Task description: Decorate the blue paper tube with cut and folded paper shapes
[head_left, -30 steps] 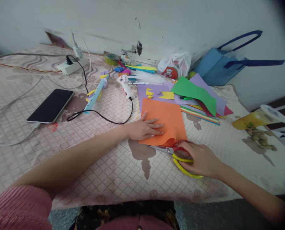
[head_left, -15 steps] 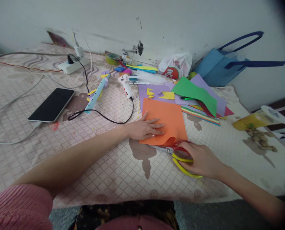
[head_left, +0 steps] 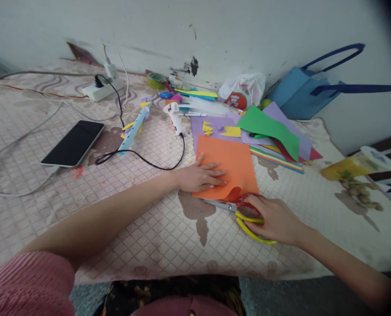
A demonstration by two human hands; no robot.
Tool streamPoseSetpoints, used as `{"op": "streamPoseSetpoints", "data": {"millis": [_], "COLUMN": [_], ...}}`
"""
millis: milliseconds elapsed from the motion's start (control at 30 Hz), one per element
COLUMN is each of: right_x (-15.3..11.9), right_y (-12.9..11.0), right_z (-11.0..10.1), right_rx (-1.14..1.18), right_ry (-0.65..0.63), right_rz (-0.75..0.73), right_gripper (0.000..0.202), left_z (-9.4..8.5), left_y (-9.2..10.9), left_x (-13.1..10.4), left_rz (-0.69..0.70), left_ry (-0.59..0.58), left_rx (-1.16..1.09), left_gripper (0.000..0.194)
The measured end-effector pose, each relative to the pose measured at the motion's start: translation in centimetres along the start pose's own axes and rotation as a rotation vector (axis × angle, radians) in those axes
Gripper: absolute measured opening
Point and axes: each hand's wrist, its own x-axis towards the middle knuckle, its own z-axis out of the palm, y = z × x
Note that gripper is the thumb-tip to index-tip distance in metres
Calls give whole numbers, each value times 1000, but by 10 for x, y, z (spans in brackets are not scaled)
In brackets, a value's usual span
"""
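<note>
An orange sheet of paper (head_left: 230, 158) lies flat on the patterned tablecloth (head_left: 162, 237), its near edge curling up by the scissors. My left hand (head_left: 200, 175) rests on its left part with fingers spread, pressing it down. Red and yellow handled scissors (head_left: 230, 206) lie along the near edge of the sheet, blades pointing left. My right hand (head_left: 277, 219) is wrapped round their handles. The blades are partly under the paper, so how far they are apart is hard to see.
Behind the sheet are a glue gun (head_left: 173, 116), yellow scraps (head_left: 231, 131) and green paper (head_left: 271, 127). A phone (head_left: 73, 144) and power strip (head_left: 103, 89) are left. A drink cup (head_left: 360, 164), peanuts (head_left: 361, 193) and blue bag (head_left: 300, 94) are right.
The whole view has shifted very slightly. Both hands, the scissors and the orange paper keep nearly the same places relative to each other.
</note>
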Motion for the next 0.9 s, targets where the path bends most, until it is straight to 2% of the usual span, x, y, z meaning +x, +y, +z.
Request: {"op": "streamPoseSetpoints", "data": {"millis": [167,533,900], "right_x": [5,7,12], "right_y": [-6,-3,-11], "right_z": [-5,-2,-6], "right_rx": [24,6,43], "right_ry": [-46,-27,-52], "right_rz": [22,-20,31], "right_gripper": [26,25,27], "left_z": [2,1,0], "left_y": [-1,0,0], "left_x": [1,0,1], "left_rz": [-1,-8,-11], "left_ry": [-1,-6,-18], "left_rx": [8,-6,16], "left_gripper": [43,43,43]}}
